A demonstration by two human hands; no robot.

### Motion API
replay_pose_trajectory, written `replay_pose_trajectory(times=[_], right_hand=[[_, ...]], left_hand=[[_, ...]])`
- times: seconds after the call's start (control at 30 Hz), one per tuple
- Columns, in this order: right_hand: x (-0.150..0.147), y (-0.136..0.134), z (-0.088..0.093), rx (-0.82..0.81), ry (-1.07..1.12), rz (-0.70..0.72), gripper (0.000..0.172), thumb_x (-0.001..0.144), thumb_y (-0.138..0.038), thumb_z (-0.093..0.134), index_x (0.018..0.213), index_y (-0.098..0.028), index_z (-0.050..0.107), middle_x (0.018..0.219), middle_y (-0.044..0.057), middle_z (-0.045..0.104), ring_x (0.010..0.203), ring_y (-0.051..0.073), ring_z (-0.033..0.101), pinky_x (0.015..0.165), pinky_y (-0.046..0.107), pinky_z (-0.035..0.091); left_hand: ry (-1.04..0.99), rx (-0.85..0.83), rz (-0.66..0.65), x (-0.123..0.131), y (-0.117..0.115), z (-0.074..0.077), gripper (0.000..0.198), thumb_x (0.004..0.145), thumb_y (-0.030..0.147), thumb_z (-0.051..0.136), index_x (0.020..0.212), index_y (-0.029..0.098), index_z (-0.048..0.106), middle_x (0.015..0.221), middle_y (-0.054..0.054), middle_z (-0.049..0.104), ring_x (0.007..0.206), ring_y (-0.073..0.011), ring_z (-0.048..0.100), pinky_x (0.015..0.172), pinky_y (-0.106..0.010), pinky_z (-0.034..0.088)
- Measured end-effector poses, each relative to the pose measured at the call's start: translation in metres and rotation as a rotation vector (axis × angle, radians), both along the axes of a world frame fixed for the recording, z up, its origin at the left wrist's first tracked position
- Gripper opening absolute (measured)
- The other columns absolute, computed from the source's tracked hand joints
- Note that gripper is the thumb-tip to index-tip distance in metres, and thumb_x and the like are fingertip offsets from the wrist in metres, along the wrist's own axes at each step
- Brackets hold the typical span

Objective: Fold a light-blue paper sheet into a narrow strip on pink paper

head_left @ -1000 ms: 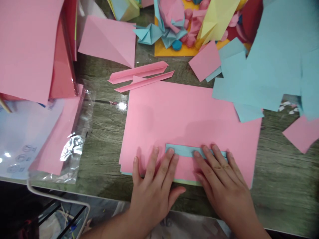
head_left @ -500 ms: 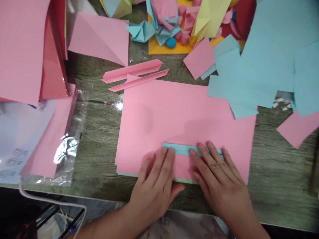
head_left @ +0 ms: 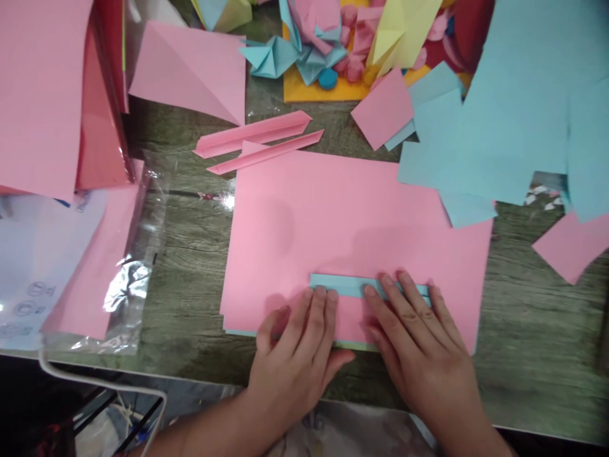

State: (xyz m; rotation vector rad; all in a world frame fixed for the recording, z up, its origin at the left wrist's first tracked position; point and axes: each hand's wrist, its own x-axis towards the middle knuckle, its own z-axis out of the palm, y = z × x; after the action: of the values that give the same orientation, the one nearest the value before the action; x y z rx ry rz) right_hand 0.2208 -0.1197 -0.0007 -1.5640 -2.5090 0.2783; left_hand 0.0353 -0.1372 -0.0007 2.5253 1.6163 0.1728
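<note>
A narrow folded blue paper strip (head_left: 349, 285) lies across the lower part of a stack of pink sheets (head_left: 314, 216). The fingertips of my left hand (head_left: 299, 355) touch the strip's lower edge near its left end, with the thumb apart and the little finger bent. My right hand (head_left: 423, 349) lies over the strip's right part, fingers stretched out and pressing it flat, and hides some of it. Neither hand grips anything. Two folded pink strips (head_left: 254, 134) lie at the stack's upper left edge.
Blue sheets (head_left: 504, 120) overlap the stack's upper right corner. Folded paper shapes and an orange sheet (head_left: 323, 92) lie at the top. On the left are pink sheets (head_left: 42, 95) and a clear plastic packet (head_left: 126, 285). The table's front edge runs below.
My left hand's fingertips have shifted slightly right and down, uncovering more of the blue strip, and its little finger is more bent. My right hand has barely moved.
</note>
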Motion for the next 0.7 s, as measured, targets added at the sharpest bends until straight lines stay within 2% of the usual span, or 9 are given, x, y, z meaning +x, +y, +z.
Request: replay_pose_trajectory(times=[0.13,0.3,0.6,0.7], right_hand=[[0.000,0.000,-0.001,0.007,0.006,-0.010,0.041,0.086,-0.023,0.056,0.126,-0.015,0.051,0.133,0.012,0.051,0.126,0.029,0.044,0.104,0.055,0.034],[-0.001,-0.001,-0.001,0.029,0.005,-0.015,0.042,0.086,-0.024,0.056,0.127,-0.015,0.050,0.133,0.012,0.051,0.126,0.029,0.043,0.105,0.053,0.033],[0.000,-0.003,-0.005,0.026,-0.004,-0.008,0.042,0.088,-0.026,0.053,0.128,-0.015,0.049,0.135,0.011,0.049,0.129,0.029,0.039,0.107,0.054,0.029],[-0.003,-0.006,-0.005,0.032,-0.013,-0.050,0.041,0.089,-0.029,0.051,0.128,-0.017,0.050,0.136,0.010,0.048,0.131,0.029,0.035,0.108,0.056,0.025]], left_hand=[[0.010,-0.018,0.013,0.001,-0.001,0.001,0.052,0.090,0.050,0.041,0.131,0.018,0.046,0.129,-0.005,0.057,0.116,-0.0197,0.048,0.084,-0.043,0.033],[0.039,0.001,0.042,0.004,-0.002,0.001,0.052,0.090,0.051,0.042,0.130,0.019,0.048,0.128,-0.003,0.058,0.116,-0.0195,0.046,0.082,-0.043,0.033],[0.136,0.073,0.008,0.011,0.001,0.002,0.048,0.091,0.050,0.038,0.128,0.022,0.051,0.125,-0.005,0.060,0.114,-0.0207,0.048,0.082,-0.040,0.034],[0.151,0.080,0.002,0.012,0.001,0.003,0.048,0.090,0.051,0.039,0.129,0.025,0.050,0.125,-0.005,0.060,0.114,-0.0218,0.048,0.082,-0.040,0.035]])
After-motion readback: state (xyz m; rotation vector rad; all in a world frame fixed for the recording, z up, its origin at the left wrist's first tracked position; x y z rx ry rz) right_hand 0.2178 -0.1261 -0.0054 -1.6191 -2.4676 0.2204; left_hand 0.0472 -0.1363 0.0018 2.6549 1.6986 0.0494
